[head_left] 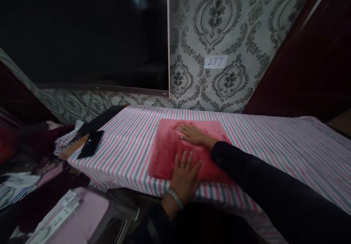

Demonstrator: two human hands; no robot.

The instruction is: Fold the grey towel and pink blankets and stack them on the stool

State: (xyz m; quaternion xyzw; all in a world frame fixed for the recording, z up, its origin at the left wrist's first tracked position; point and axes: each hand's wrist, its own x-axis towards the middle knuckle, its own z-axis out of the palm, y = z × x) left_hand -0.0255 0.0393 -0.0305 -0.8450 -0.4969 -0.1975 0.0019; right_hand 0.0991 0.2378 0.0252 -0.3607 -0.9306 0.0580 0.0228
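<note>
A folded pink-red fuzzy cloth (167, 145) lies flat on a table covered with a pink, grey and white striped sheet (274, 141). My left hand (185, 176) rests palm down on the cloth's near edge, fingers stretched out, with a bangle on the wrist. Farther back, my right hand (190, 132) lies flat on the cloth, fingers extended toward the left; its arm in a black sleeve crosses in from the right. Neither hand holds anything.
A black phone (90, 144) lies at the table's left edge beside a dark flat object (100, 121). A white power strip (59, 216) and piled clothes sit low on the left. A large dark screen (82, 35) and patterned wallpaper with a "277" label (215, 61) stand behind.
</note>
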